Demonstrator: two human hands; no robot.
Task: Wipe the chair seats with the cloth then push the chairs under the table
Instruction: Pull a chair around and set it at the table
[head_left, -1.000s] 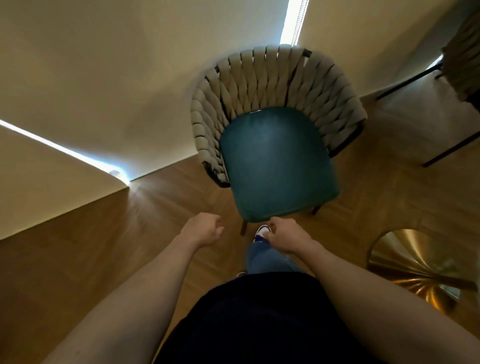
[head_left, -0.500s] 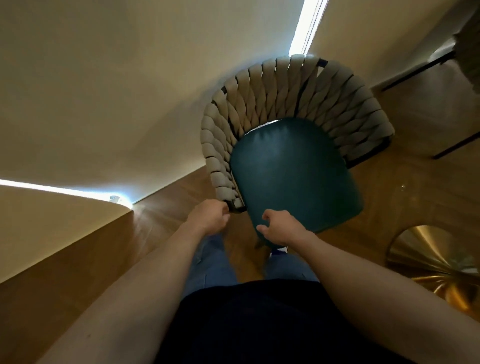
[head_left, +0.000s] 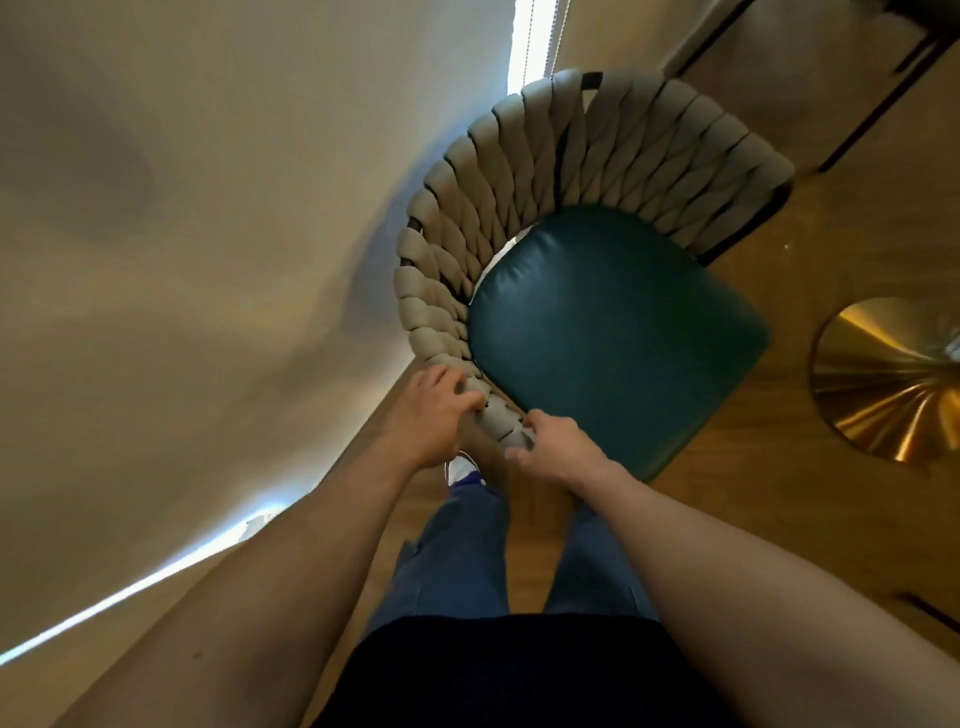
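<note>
Both hands have closed in on the chair since a second ago, when they hung short of the seat's front edge; the chair now fills more of the frame and sits rotated.

At centre left, the left hand (head_left: 434, 410) curls its fingers over the near end of the woven backrest (head_left: 524, 208), gripping the beige straps. Just to its right, the right hand (head_left: 553, 451) pinches the same tip of the backrest from the other side, thumb and fingers loosely bent; how firmly it holds cannot be told. No cloth shows in either hand or anywhere in view.

Right of the hands, the teal seat (head_left: 613, 338) lies bare, and at the right edge sits a brass table base (head_left: 883, 379), well apart from the chair.

Both grips share one corner of the armchair, so a push would likely swing it rather than slide it straight, and a leg could knock the brass base. The straps may also give under the fingers, loosening the hold.
</note>
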